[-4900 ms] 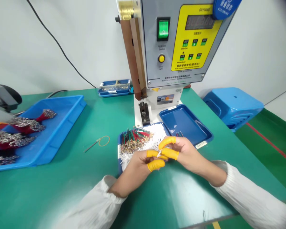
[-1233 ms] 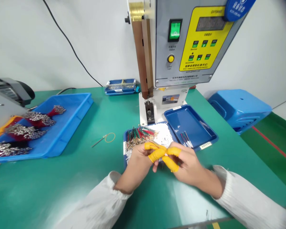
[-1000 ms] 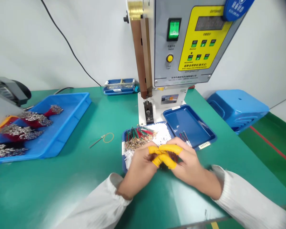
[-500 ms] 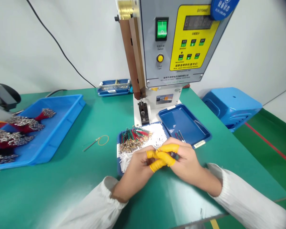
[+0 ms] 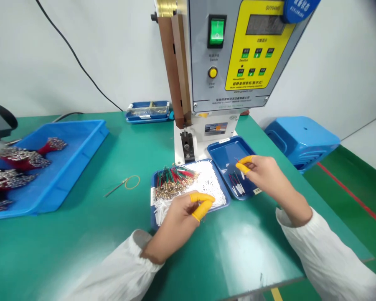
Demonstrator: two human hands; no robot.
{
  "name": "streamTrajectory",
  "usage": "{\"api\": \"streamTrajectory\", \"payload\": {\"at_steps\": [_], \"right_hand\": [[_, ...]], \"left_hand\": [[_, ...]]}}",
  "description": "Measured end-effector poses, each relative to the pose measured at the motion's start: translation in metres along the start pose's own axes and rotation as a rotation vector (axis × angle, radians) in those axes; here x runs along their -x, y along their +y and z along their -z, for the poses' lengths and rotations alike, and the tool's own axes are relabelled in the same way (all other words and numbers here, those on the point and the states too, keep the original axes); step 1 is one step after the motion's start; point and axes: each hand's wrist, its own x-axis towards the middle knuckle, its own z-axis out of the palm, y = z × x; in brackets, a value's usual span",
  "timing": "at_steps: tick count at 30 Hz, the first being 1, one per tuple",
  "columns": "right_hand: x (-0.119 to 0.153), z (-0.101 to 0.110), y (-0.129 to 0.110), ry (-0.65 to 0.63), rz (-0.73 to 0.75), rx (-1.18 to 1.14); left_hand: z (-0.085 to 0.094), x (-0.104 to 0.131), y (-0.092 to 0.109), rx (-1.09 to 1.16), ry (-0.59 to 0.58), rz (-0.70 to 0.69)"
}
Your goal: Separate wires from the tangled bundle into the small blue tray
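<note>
My right hand (image 5: 263, 173), in yellow finger cots, pinches a thin wire (image 5: 237, 160) above the right blue tray (image 5: 227, 151). A white tip shows just below those fingers. In that tray lie several short wires with white sleeves (image 5: 237, 186). My left hand (image 5: 186, 215) is closed in a pinch over the front of the left blue tray (image 5: 226, 196); what it holds, if anything, I cannot make out. That tray carries a bundle of red, green and black wires with brass-coloured ends (image 5: 175, 179) beside a heap of small white tubes (image 5: 208, 179).
A grey crimping machine (image 5: 203, 92) stands behind the trays. A large blue bin (image 5: 78, 167) with bundled red wires is at left. A thin tool and a yellow ring (image 5: 132, 182) lie on the green table. A blue stool (image 5: 302, 136) stands at right.
My hands were together in front of the trays. The right has moved right, over the right tray, with the wire; the left has stayed near the left tray.
</note>
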Motion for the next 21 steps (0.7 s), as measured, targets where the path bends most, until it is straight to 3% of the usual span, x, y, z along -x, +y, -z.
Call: {"api": "streamTrajectory", "payload": {"at_steps": [3, 10, 21], "right_hand": [[-0.003, -0.001, 0.011, -0.139, -0.086, 0.129], [-0.003, -0.006, 0.023, -0.363, -0.134, 0.209], [0.001, 0.002, 0.019, -0.503, -0.146, 0.117]], "left_hand": [[0.001, 0.002, 0.0, -0.01, -0.008, 0.031], [0.003, 0.004, 0.002, -0.024, -0.014, 0.053], [0.004, 0.006, 0.0, -0.166, -0.031, 0.007]]}}
